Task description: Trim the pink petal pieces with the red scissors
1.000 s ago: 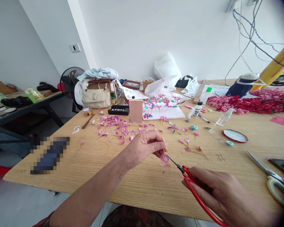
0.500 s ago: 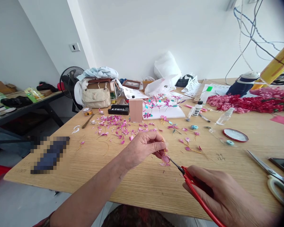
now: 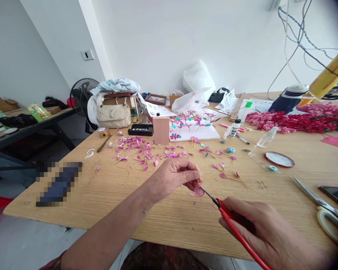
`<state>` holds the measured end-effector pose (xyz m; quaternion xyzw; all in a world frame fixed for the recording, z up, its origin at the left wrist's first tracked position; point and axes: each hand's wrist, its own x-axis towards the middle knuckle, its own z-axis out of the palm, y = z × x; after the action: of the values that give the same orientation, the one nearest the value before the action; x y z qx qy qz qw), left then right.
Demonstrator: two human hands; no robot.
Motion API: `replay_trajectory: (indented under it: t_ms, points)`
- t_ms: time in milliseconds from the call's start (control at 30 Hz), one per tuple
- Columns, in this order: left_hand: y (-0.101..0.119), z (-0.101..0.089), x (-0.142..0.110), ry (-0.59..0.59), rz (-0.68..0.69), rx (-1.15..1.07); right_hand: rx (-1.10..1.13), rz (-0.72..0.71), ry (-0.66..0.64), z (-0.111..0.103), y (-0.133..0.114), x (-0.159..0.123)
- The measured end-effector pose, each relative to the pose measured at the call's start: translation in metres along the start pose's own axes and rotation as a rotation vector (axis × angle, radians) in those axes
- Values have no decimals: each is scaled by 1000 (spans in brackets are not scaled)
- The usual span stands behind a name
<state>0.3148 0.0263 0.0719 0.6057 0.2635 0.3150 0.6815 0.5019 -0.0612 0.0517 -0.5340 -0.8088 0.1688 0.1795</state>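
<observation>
On my feed I saw left grip (image 3: 174,178), pinched on thin yellow wire (image 3: 198,182), shift round translucent pink petal (image 3: 198,191) slightly rightward above wooden surface (image 3: 171,225). Right grip (image 3: 250,225), wrapped around red-handled metal scissors (image 3: 228,220), kept tips at petal edge; work seemed unfinished.

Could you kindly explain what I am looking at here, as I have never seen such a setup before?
Certainly. There is no machine here: a person works with two bare hands, and every picture comes from one camera worn on the head, looking forward and down. The left hand pinches a thin yellow stem with a round pink petal at its lower end. The right hand holds red-handled scissors, their tips at the petal; whether they touch it is too small to tell. On the wooden table lie scattered pink petals and larger scissors; a wooden block and a clear spray bottle stand there too.
</observation>
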Motion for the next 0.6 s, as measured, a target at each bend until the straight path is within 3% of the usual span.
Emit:
replay_trajectory:
  t_ms: [267, 600]
  points:
    - [2, 2, 0, -7, -32, -1, 6, 49, -105, -1, 3, -3]
    - [-9, 2, -1, 22, 20, -61, -118, -7, 22, 4, 6, -4]
